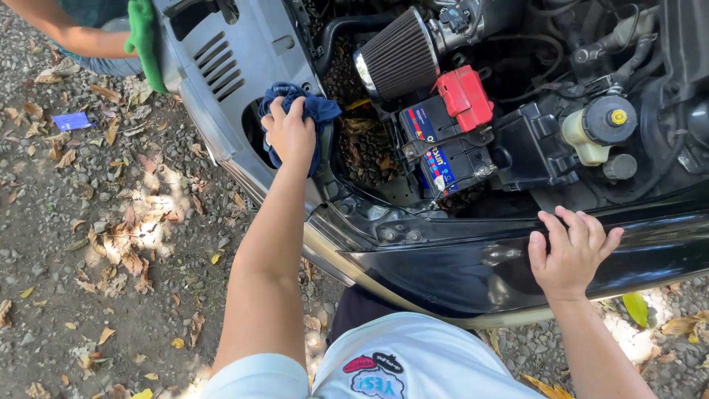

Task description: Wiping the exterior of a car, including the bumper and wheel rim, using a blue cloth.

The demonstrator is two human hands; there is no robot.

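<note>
Your left hand (289,133) presses a dark blue rag (303,111) against the car's front corner, while your right hand (570,250) rests on the black fender (458,266).

Head view: the rag sits at upper centre-left of the frame, crumpled and bunched, its folds spilling out above and to the right of your knuckles; your left hand is clenched around it, against the grey panel (221,66) at the edge of the engine bay. At lower right, your right hand lies flat and spread, holding nothing, fingers over the fender's glossy upper edge. Right of the rag, a cone air filter (399,55) sits above a battery (447,151) with a red terminal cover (465,96). At upper left, another person's arm (66,33) holds a green cloth (148,41) over the leaf-strewn gravel (96,244).
</note>
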